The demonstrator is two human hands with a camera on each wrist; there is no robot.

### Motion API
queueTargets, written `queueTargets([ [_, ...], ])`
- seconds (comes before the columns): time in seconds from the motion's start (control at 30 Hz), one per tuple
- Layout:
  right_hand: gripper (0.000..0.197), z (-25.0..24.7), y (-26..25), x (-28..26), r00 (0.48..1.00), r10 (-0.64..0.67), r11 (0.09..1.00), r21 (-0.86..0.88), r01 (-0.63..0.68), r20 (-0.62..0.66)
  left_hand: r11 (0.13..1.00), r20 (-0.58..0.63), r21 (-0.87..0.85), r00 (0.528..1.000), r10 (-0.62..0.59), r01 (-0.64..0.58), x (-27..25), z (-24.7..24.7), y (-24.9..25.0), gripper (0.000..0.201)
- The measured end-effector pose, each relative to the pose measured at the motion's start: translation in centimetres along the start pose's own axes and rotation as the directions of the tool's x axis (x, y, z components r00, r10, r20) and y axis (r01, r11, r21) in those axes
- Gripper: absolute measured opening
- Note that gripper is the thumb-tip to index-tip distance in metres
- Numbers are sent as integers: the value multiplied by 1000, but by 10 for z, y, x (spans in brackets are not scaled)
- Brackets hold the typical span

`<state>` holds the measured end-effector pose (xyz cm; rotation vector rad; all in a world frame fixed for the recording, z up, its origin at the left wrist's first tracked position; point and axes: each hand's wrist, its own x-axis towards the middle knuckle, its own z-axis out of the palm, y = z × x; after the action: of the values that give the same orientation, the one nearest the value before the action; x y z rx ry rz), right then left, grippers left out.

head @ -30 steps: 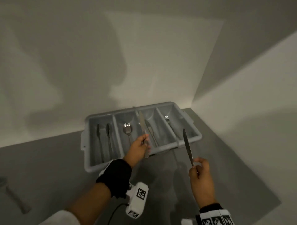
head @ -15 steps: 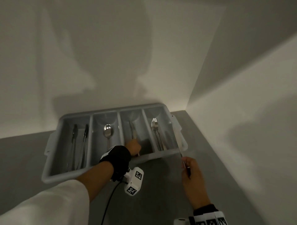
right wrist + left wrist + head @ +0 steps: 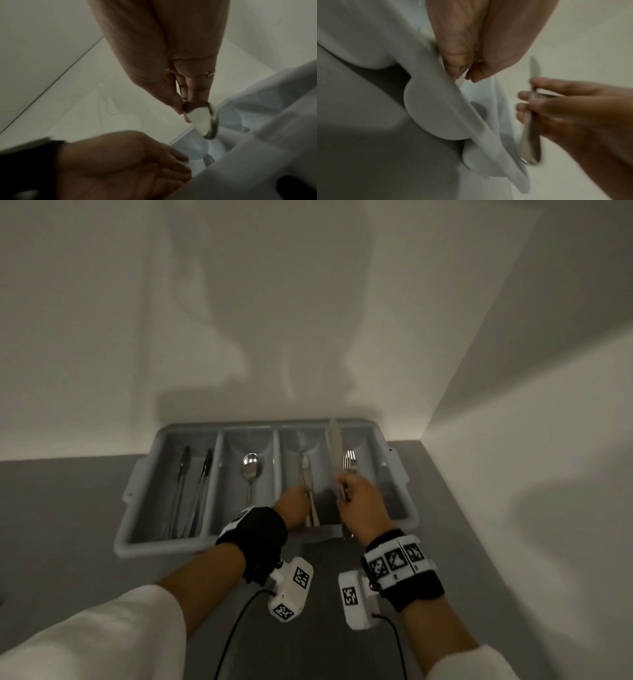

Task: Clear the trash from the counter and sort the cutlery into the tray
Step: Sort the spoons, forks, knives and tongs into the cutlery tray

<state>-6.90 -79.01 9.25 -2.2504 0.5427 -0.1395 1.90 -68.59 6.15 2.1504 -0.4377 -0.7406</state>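
Note:
A grey four-compartment cutlery tray (image 3: 154, 544) sits on the counter against the back wall. From left to right it holds tongs (image 3: 181, 484), a spoon (image 3: 251, 469), a knife (image 3: 306, 474) and a fork (image 3: 350, 462). My left hand (image 3: 301, 501) reaches into the third compartment, fingertips beside the lying knife's handle. The left wrist view shows no metal between those fingertips (image 3: 465, 74). My right hand (image 3: 342, 491) pinches a second knife (image 3: 335, 446) by the handle, blade pointing away, above the divider between the third and fourth compartments. That held knife (image 3: 530, 135) also shows in the left wrist view.
The grey counter (image 3: 68, 525) ends in a corner, with pale walls behind the tray and close on the right (image 3: 513, 474). Cables hang from both wrist cameras near the front.
My left hand has lowered its knife into the third compartment. My right hand has carried the other knife from right of the tray to above it.

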Motion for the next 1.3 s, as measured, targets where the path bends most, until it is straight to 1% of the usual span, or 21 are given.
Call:
queueTargets([
  [0.07,43,10,-7,20,999,11,998,-62,-9,34,990,-99,-114,993,69,-80,-18,-14,-3,32],
  [0.13,44,22,-13,40,994,47,984,-177,-29,100,962,-197,-212,972,127,-169,-41,-29,-14,31],
  [0.17,42,28,-17,49,984,84,967,-251,-43,156,953,-225,-218,961,162,-212,-54,-38,-24,28],
  [0.23,32,40,-21,64,955,159,924,-379,-55,250,954,-244,-173,949,200,-246,-76,-56,-48,27],
  [0.33,23,59,-8,86,910,229,840,-543,-4,347,959,-257,-148,946,200,-243,-112,-83,-88,34],
  [0.4,19,71,7,99,892,260,775,-631,36,370,969,-311,-120,935,168,-215,-138,-100,-117,45],
  [0.43,18,74,4,96,887,264,738,-672,68,380,974,-337,-117,930,145,-194,-151,-109,-133,52],
  [0.47,20,79,3,95,885,246,710,-695,113,396,980,-362,-113,925,114,-166,-163,-116,-151,59],
  [0.53,32,86,-9,82,860,254,682,-712,166,443,987,-411,-101,909,71,-122,-189,-131,-183,70],
  [0.57,35,90,-16,76,849,273,656,-733,180,453,990,-434,-100,900,48,-102,-202,-137,-198,70],
  [0.63,37,96,-23,67,858,270,626,-757,188,437,991,-463,-121,886,-11,-51,-226,-148,-222,61],
  [0.7,40,99,-33,62,884,252,634,-757,156,393,986,-499,-165,864,-74,-10,-248,-161,-243,52],
  [0.77,35,98,-55,52,934,220,670,-739,66,282,976,-523,-216,844,-123,9,-269,-173,-261,46],
  [0.83,33,103,-73,43,985,119,735,-678,-4,123,964,-546,-265,822,-162,15,-289,-185,-277,40],
  [0.87,35,107,-80,39,998,40,764,-645,5,54,955,-560,-295,808,-185,14,-298,-191,-286,39],
  [0.93,40,127,-101,16,992,-123,814,-575,83,-31,938,-581,-346,779,-235,25,-316,-203,-310,42],
  [1.03,34,177,-149,-24,947,-307,840,-494,223,-95,929,-597,-364,747,-293,74,-347,-224,-356,47],
  [1.1,25,221,-184,-50,923,-370,855,-427,294,-105,913,-598,-395,725,-340,102,-367,-241,-386,46],
  [1.13,22,247,-197,-57,918,-388,861,-387,330,-79,906,-605,-407,708,-363,116,-376,-250,-400,46],
  [1.23,18,325,-234,-74,909,-415,857,-317,407,46,889,-623,-424,656,-426,176,-396,-283,-439,37],
  [1.3,19,375,-257,-79,905,-396,861,-280,425,156,883,-653,-419,606,-455,211,-403,-309,-464,28],
])
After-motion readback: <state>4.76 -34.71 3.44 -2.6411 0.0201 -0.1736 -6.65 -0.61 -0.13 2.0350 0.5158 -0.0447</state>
